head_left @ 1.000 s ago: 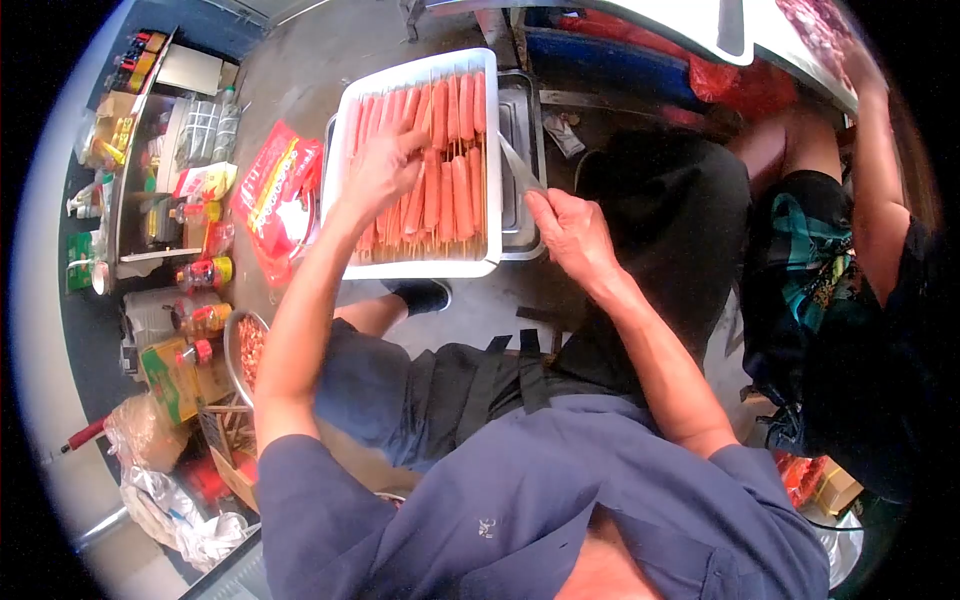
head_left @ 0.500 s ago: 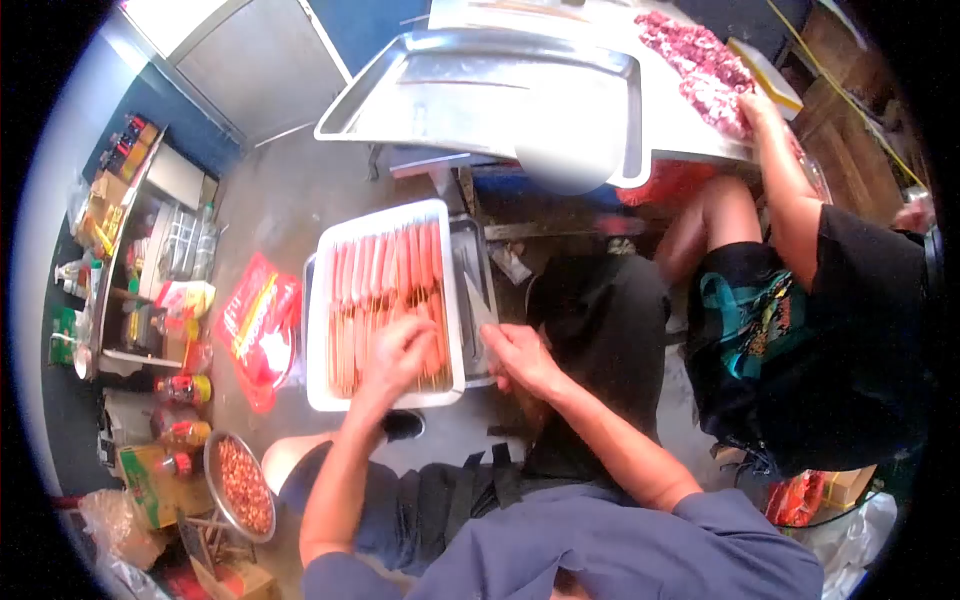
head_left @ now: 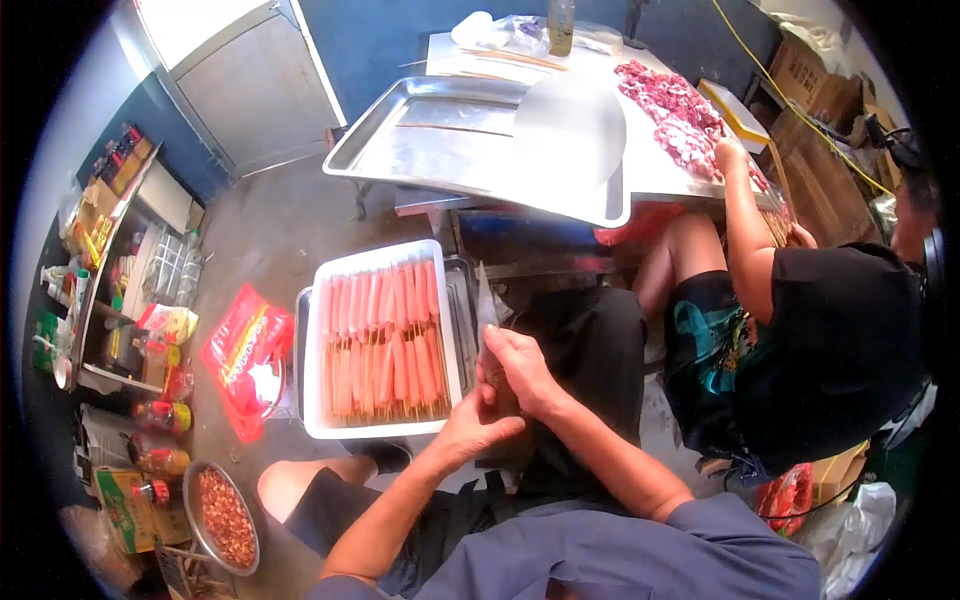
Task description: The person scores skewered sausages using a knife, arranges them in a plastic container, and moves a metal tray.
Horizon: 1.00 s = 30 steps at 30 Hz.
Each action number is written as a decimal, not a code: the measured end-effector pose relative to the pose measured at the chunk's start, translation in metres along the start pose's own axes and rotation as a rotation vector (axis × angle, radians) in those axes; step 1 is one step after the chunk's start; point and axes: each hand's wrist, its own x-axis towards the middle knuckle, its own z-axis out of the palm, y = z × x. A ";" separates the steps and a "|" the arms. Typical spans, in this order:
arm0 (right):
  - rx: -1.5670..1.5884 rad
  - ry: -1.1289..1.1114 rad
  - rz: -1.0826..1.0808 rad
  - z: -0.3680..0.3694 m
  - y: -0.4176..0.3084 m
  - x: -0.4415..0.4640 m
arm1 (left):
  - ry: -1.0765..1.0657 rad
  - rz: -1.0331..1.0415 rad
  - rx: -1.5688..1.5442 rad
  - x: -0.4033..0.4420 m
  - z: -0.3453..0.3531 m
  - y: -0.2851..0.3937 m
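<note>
My right hand (head_left: pixel 522 370) is closed around a knife whose narrow pale blade (head_left: pixel 485 300) points upward. Just below and to its left, my left hand (head_left: pixel 474 428) is beside the knife's lower end, thumb apart from the fingers. Whether those fingers touch the knife is hard to make out. Left of both hands, a white tray (head_left: pixel 450 340) holds two rows of pink sausages (head_left: pixel 385 300) on thin wooden skewers. Under that tray, a dark metal tray (head_left: pixel 463 280) shows at the edges.
A big metal tray (head_left: pixel 440 170) overhangs the white table (head_left: pixel 650 180), which bears chopped raw meat (head_left: pixel 670 115). A co-worker (head_left: pixel 830 350) sits at right, one hand at the meat. A red bag (head_left: pixel 245 360) and a bowl of reddish-brown pieces (head_left: pixel 225 520) are at left.
My left hand has moved from over the sausages rightward and down, to beside my right hand. The knife stays in my right hand, blade now more upright. The view has shifted.
</note>
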 end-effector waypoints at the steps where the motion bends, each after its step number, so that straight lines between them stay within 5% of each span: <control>1: -0.079 0.013 -0.073 0.007 0.003 0.002 | 0.014 -0.081 -0.111 0.001 0.006 0.001; 4: -0.182 0.000 -0.114 0.019 -0.014 0.000 | 0.112 -0.083 -0.434 -0.005 0.011 0.021; 7: -0.580 -0.024 -0.180 0.011 -0.034 0.015 | 0.184 -0.078 -0.434 -0.010 -0.003 0.027; 8: -0.628 0.033 -0.423 0.003 -0.028 0.030 | 0.219 -0.073 -0.450 -0.012 -0.008 0.027; 12: -0.617 0.102 -0.330 -0.005 -0.103 0.042 | 0.316 0.107 -0.409 -0.015 -0.027 0.034; 16: -0.860 0.261 -0.477 -0.025 -0.144 0.092 | 0.334 0.121 -0.457 -0.014 -0.043 0.028; 18: -0.851 0.313 -0.306 -0.023 -0.166 0.110 | 0.346 0.108 -0.467 -0.013 -0.046 0.028; 23: -1.419 0.352 -0.671 -0.023 -0.196 0.179 | 0.323 0.027 -0.426 -0.010 -0.051 0.021; 30: -1.455 0.456 -0.459 -0.075 -0.215 0.271 | 0.292 -0.075 -0.453 -0.005 -0.056 0.034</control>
